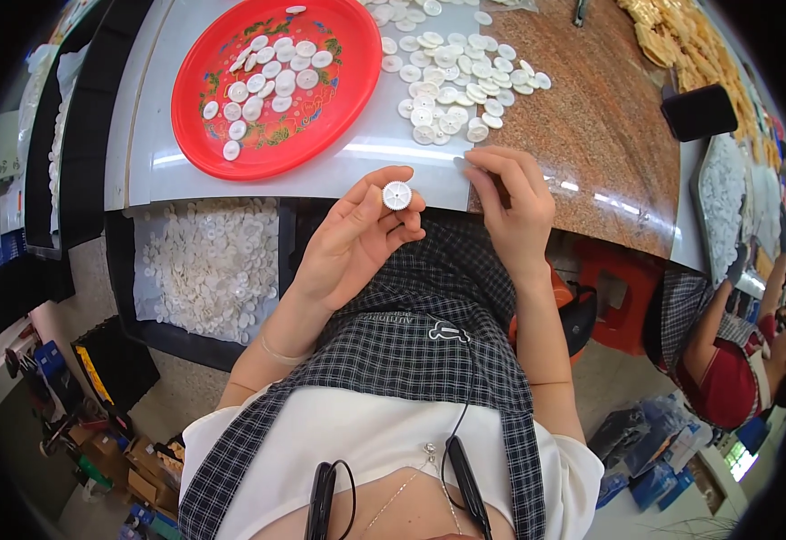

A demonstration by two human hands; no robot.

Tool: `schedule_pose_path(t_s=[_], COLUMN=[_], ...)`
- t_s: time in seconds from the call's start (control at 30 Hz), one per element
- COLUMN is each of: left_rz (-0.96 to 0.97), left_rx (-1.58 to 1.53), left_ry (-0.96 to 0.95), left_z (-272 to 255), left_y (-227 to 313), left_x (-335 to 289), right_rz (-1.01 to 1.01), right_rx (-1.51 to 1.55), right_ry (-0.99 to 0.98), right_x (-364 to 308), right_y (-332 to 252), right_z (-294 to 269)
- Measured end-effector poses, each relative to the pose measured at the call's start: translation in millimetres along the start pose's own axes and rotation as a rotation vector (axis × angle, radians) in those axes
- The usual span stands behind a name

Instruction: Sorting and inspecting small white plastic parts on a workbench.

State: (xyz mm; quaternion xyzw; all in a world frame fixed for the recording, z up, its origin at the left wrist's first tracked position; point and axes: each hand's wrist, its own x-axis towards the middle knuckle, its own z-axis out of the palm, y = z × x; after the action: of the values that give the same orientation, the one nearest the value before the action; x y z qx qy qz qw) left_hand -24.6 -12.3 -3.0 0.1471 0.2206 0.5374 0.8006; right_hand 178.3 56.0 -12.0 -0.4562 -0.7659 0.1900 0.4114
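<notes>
In my left hand a small white plastic gear is pinched between thumb and fingers, its spoked face turned up, just off the table's front edge. My right hand is at that edge to the right, apart from the gear. Its thumb and index finger come together around a small greyish thing, too small to name. Ahead on the left lies a red round tray with several white gears scattered on it. A loose pile of white gears spreads on the table right of the tray.
Below the table edge at left, a black bin is full of small white parts. A dark phone-like device stands at right. Yellowish pieces line the far right. Another person works at right, beside a tray of white parts.
</notes>
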Motion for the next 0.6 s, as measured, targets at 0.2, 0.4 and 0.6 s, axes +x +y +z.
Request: schedule_pose_path(t_s=[0.2,0.4,0.6], left_rz=[-0.051,-0.120,-0.031], left_rx=[0.122,0.082,0.136], left_ry=[0.001,-0.090,-0.060], left_z=[11.5,9.2,9.9], left_y=[-0.7,-8.5,-3.6], left_x=[5.4,8.5,7.8], right_rz=[0.095,-0.179,-0.010], right_rx=[0.372,0.364,0.419], right_ry=[0.072,-0.024,0.032], right_x=[-8.9,-1.0,4.9], right_y=[-21.9,-45.9,-23.8], right_z=[-8.0,-12.1,-9.0])
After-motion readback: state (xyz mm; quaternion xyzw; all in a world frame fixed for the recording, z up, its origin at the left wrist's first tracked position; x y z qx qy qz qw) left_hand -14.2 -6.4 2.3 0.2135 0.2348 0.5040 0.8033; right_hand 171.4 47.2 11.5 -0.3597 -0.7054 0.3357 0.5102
